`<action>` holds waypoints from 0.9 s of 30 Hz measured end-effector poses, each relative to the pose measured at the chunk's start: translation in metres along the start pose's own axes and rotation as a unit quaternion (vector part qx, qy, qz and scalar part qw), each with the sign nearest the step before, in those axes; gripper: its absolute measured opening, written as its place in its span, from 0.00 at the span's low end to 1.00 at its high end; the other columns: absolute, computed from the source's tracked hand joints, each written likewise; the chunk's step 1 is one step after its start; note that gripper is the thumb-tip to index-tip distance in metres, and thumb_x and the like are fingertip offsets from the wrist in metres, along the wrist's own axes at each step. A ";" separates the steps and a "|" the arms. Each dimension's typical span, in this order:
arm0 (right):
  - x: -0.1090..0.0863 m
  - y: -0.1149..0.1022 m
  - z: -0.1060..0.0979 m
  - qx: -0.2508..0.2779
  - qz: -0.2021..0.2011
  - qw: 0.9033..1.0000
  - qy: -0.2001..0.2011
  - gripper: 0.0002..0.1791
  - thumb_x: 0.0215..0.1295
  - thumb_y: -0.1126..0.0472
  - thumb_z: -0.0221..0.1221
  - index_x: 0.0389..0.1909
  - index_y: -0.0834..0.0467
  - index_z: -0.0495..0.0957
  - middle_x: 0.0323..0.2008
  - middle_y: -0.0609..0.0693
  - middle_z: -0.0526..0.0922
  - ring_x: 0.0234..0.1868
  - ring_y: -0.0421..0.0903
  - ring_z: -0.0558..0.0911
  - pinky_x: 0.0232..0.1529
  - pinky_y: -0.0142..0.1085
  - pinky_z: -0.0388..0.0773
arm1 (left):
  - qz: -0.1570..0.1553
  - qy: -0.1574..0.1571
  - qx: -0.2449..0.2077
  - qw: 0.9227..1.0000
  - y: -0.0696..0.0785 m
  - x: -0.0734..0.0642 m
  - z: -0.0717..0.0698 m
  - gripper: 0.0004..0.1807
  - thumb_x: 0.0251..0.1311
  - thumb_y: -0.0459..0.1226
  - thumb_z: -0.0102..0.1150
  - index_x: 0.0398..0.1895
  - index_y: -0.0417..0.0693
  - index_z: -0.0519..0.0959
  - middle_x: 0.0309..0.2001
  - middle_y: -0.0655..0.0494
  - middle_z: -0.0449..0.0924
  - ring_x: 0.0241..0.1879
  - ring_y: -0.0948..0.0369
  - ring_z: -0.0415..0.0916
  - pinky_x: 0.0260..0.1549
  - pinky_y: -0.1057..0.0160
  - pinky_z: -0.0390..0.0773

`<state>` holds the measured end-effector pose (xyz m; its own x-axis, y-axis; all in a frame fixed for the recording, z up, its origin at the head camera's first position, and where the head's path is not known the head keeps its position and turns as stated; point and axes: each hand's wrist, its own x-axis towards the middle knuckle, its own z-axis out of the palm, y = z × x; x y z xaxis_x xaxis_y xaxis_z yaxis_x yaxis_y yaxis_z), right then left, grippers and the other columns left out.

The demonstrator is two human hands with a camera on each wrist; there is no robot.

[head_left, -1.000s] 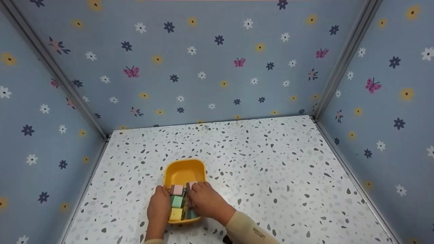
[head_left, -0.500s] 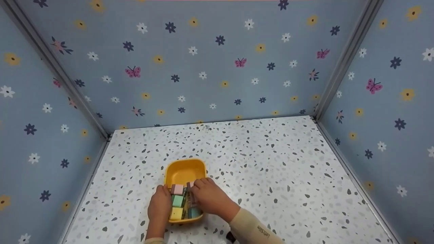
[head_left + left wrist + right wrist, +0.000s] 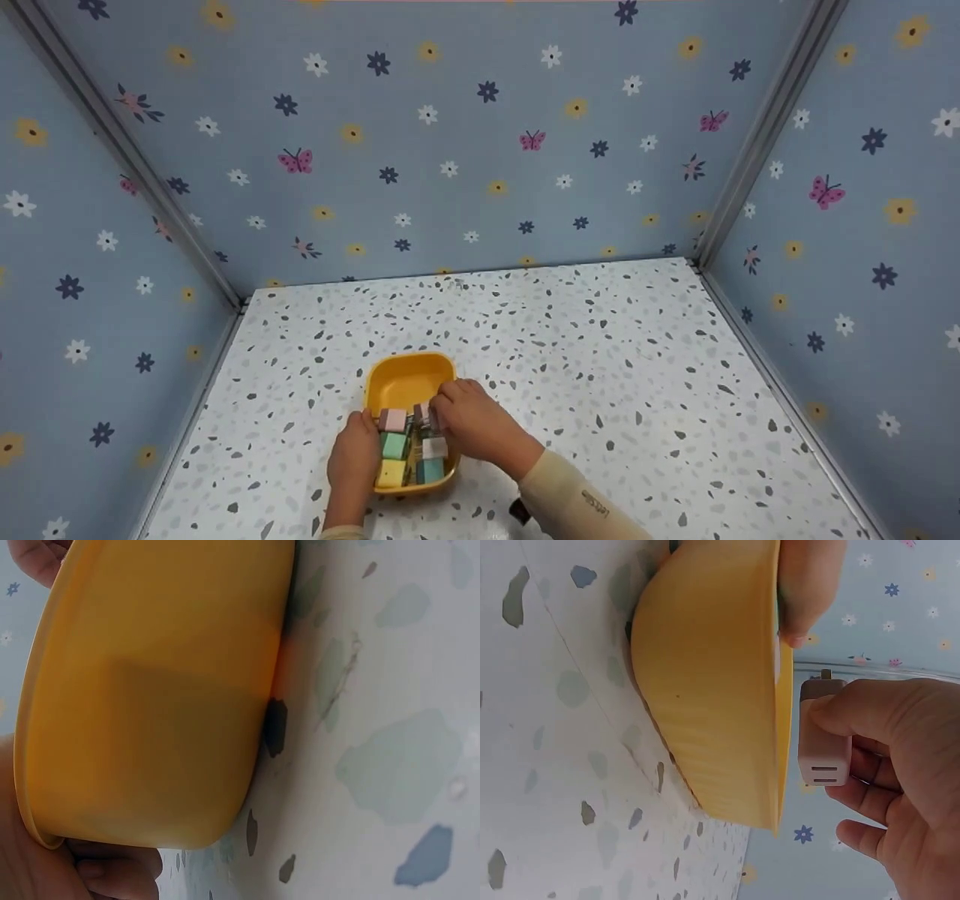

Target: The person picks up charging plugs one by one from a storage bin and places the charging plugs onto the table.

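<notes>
A yellow plastic basin (image 3: 409, 379) stands on the speckled tabletop with pastel USB wall chargers in two columns in its near half. On the left lie a pink charger (image 3: 394, 420), a green charger (image 3: 394, 445) and a yellow charger (image 3: 391, 474), prongs toward the middle. A pale pink charger (image 3: 434, 448) and a teal charger (image 3: 430, 471) lie on the right. My left hand (image 3: 354, 456) grips the basin's left rim, fingers curled under it in the left wrist view. My right hand (image 3: 480, 421) pinches another pink charger (image 3: 825, 742) at the rim; two slots and a prong show.
A small dark object (image 3: 519, 511) lies on the table beside my right sleeve (image 3: 581, 502). Flower-patterned panels (image 3: 465, 150) rise behind and at both sides. The speckled tabletop (image 3: 585, 360) extends to the right of the basin.
My right hand has shifted right and slightly away along the basin's right side, uncovering the pale pink and teal chargers. My left hand has stayed on the rim.
</notes>
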<state>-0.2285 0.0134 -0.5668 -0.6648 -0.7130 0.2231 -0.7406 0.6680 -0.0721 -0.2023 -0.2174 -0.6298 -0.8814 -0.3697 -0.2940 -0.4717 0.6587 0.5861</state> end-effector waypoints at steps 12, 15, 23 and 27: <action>-0.001 0.024 -0.008 0.006 0.017 1.000 0.019 0.11 0.66 0.59 0.64 0.48 0.53 0.79 0.46 0.47 0.76 0.48 0.46 0.76 0.62 0.42 0.72 | -0.006 -0.001 0.003 1.000 0.000 0.000 -0.001 0.31 0.82 0.54 0.20 0.54 0.40 0.70 0.41 0.42 0.81 0.35 0.52 0.76 0.34 0.50 0.74; -0.001 0.031 -0.007 0.003 0.018 1.000 0.023 0.09 0.67 0.60 0.63 0.46 0.53 0.78 0.44 0.46 0.75 0.47 0.45 0.75 0.61 0.43 0.72 | -0.007 -0.002 0.004 1.000 0.001 0.000 -0.001 0.32 0.82 0.54 0.20 0.55 0.40 0.70 0.41 0.42 0.81 0.35 0.53 0.76 0.34 0.50 0.74; -0.003 0.047 -0.004 -0.002 -0.007 0.998 0.068 0.06 0.67 0.61 0.65 0.42 0.55 0.79 0.38 0.47 0.74 0.39 0.45 0.74 0.48 0.41 0.75 | 0.004 0.012 0.006 1.000 0.002 -0.002 0.000 0.29 0.82 0.53 0.23 0.53 0.40 0.71 0.39 0.44 0.81 0.35 0.53 0.77 0.32 0.51 0.74; -0.002 0.055 -0.004 -0.005 -0.016 0.996 0.088 0.05 0.67 0.62 0.64 0.41 0.56 0.80 0.36 0.47 0.75 0.36 0.46 0.73 0.43 0.40 0.75 | 0.001 0.010 0.006 1.000 0.002 -0.002 0.000 0.28 0.82 0.52 0.24 0.52 0.41 0.71 0.39 0.43 0.81 0.35 0.52 0.78 0.33 0.51 0.74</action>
<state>-0.2676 0.0530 -0.5673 -0.6131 -0.6858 0.3922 -0.7595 0.6483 -0.0535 -0.2013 -0.2148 -0.6278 -0.8821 -0.3812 -0.2766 -0.4697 0.6672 0.5782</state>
